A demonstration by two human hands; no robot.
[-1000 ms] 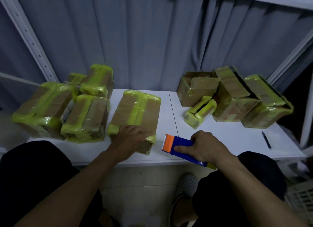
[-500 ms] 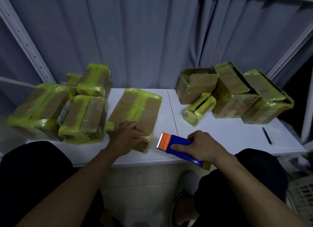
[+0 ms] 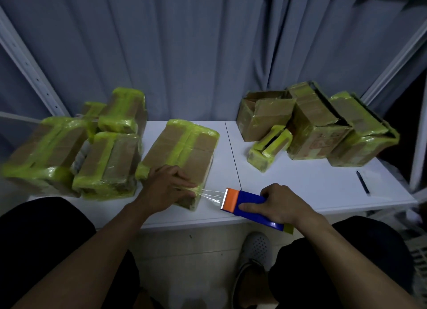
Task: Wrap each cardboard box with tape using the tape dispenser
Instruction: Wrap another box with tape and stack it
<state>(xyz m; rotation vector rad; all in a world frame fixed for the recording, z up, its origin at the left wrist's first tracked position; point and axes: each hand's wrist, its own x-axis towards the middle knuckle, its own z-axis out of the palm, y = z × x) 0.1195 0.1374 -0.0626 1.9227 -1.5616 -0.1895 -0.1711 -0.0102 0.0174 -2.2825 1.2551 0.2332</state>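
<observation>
Half the tape dispenser [image 3: 250, 203] hides under your right hand [image 3: 283, 204], which grips it. Your left hand [image 3: 171, 184] lies flat on the yellow-taped cardboard box [image 3: 184, 147] mid-table, with clear tape [image 3: 209, 196] stretched between them.

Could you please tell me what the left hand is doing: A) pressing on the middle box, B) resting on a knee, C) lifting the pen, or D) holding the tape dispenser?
A: the left hand lies on the near end of the middle box, while the right hand grips the tape dispenser.
</observation>
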